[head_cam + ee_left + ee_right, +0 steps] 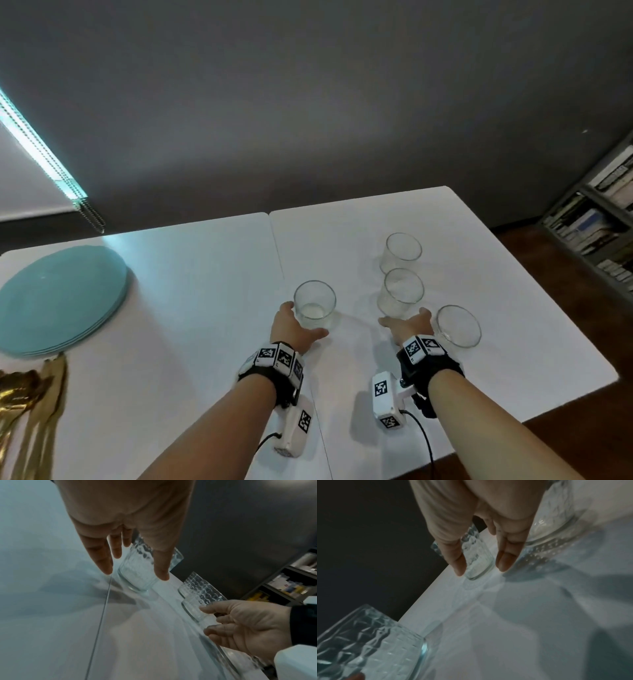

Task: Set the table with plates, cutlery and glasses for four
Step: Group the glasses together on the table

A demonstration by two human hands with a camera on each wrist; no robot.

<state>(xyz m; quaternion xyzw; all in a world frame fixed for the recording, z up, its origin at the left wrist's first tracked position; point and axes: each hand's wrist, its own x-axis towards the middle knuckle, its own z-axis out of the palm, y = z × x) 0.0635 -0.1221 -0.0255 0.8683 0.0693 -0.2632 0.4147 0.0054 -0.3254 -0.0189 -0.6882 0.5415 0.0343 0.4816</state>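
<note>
Four clear textured glasses stand on the white table (205,274). My left hand (298,320) reaches around the leftmost glass (314,305), with the fingers on its left and the thumb in front. In the left wrist view those fingers (102,561) are straight and spread, the glass (135,584) lies between them and the thumb, and no grip shows. My right hand (404,318) is spread open just short of the middle glass (400,294). A far glass (403,250) and a near right glass (458,327) stand beside it. A stack of teal plates (61,298) and gold cutlery (27,411) lie far left.
A seam (294,325) runs across the table between the two halves. The table's right edge (548,291) drops to a brown floor, with a bookshelf (599,222) beyond. A dark wall stands behind the far edge.
</note>
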